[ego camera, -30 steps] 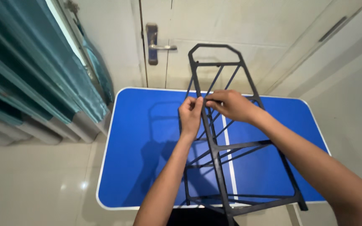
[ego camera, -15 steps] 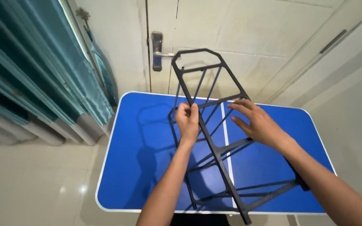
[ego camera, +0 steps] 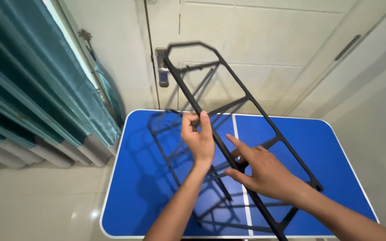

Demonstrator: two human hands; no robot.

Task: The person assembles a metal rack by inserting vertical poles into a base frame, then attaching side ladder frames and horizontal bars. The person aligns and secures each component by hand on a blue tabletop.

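1. Hands first: the left hand (ego camera: 198,138) is closed around one long side rail of a black metal frame (ego camera: 246,100), fingers wrapped over the bar and thumb on the near side, so it has a firm hold.
2. The right hand (ego camera: 264,172) is mostly open. Its index finger stretches along the same rail, lower down, while the thumb and remaining fingers curl loosely about a crossbar joint; whether they truly clamp the bar cannot be told from this view.
3. The frame is ladder-like, with an angled, eight-sided top end. It stands tilted: the top is lifted towards the white door (ego camera: 264,49) and its handle (ego camera: 161,67), and the bottom end sits low at the near edge of the blue counter (ego camera: 336,165).
4. A second set of black bars (ego camera: 175,165) lies beneath, close to the counter surface, partly lost in shadow; how it joins the raised part is not clear.
5. Judged from this, the step in hand is swinging the raised section about its lower end.
6. Any further move calls for a steady left grip, and for right fingers kept clear of the joints where bars could pinch.
7. Teal curtains (ego camera: 32,85) hang at the left, well apart from the work.
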